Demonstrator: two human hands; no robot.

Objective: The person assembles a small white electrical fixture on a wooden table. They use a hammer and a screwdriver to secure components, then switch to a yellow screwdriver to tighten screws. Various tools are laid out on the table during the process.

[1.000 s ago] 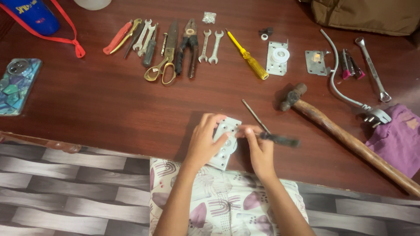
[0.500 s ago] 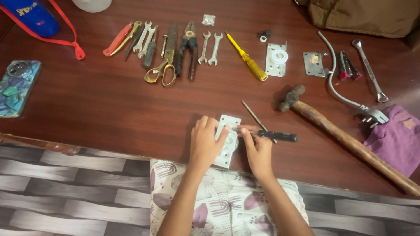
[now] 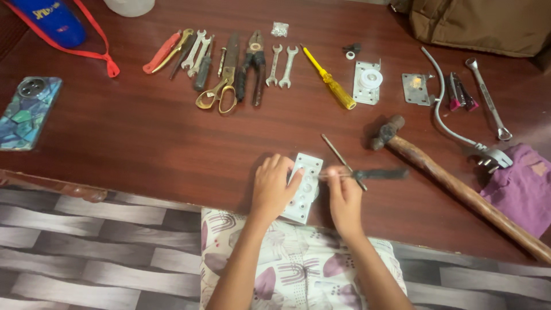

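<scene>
At the far left edge of the dark red-brown table [image 3: 143,149] a phone in a patterned case [image 3: 24,112] lies flat, with a blue pouch on a red strap [image 3: 54,26] up in the corner. A row of hand tools runs along the back: wrenches, scissors [image 3: 221,86], pliers [image 3: 252,66], then a yellow-handled screwdriver [image 3: 330,86]. Between that row and the near edge the wood is bare, wide open room. Right at the near edge the left hand [image 3: 272,189] presses flat, fingers spread, on a white perforated plate [image 3: 304,186] (its lower end overhangs the table edge, above a patterned cushion). Just beside it the right hand [image 3: 344,198] pinches a dark-handled screwdriver [image 3: 373,173], its tip touching the plate. A thin metal rod [image 3: 338,158] lies behind. Further right a hammer [image 3: 453,186] slants toward the corner, beside a purple cloth [image 3: 522,183].
</scene>
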